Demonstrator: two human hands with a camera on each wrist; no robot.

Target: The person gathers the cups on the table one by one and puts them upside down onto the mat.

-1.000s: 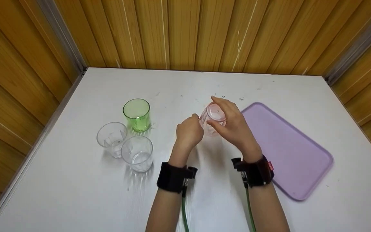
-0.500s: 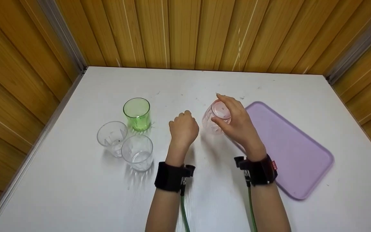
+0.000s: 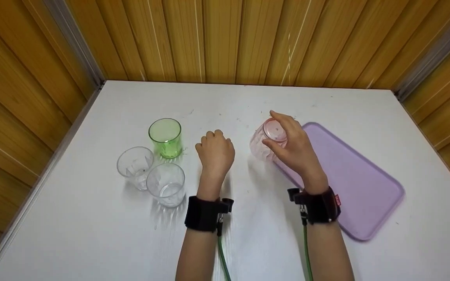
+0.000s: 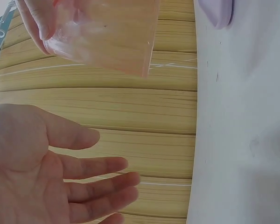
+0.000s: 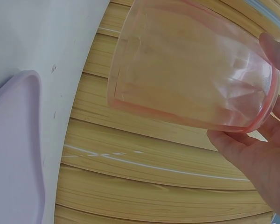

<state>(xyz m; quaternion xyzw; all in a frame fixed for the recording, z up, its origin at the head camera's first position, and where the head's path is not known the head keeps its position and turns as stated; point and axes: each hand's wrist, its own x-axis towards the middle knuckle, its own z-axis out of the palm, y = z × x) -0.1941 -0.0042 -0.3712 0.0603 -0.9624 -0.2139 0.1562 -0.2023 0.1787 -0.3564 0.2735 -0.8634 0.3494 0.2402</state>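
Observation:
My right hand (image 3: pixel 298 153) grips a pink clear cup (image 3: pixel 261 145) by its base, thumb on one side and fingers on the other. The cup is upside down, its mouth toward the table. In the right wrist view the pink cup (image 5: pixel 186 70) hangs above the white surface, near the tray's corner. To its left, my left hand (image 3: pixel 215 154) is in the air, apart from the cup. The left wrist view shows that left hand (image 4: pixel 51 163) with loosely extended fingers and nothing in it.
A purple tray (image 3: pixel 356 183) lies slanted at the right of the white table (image 3: pixel 104 242). On the left stand a green cup (image 3: pixel 166 138) and two clear cups, one farther left (image 3: pixel 135 166) and one nearer (image 3: pixel 166 185), all upright. Wood-patterned walls (image 3: pixel 225 39) border the table.
My left hand has come off the pink cup and moved left, its fingers loosening. The right hand has carried the cup a little to the right, toward the tray.

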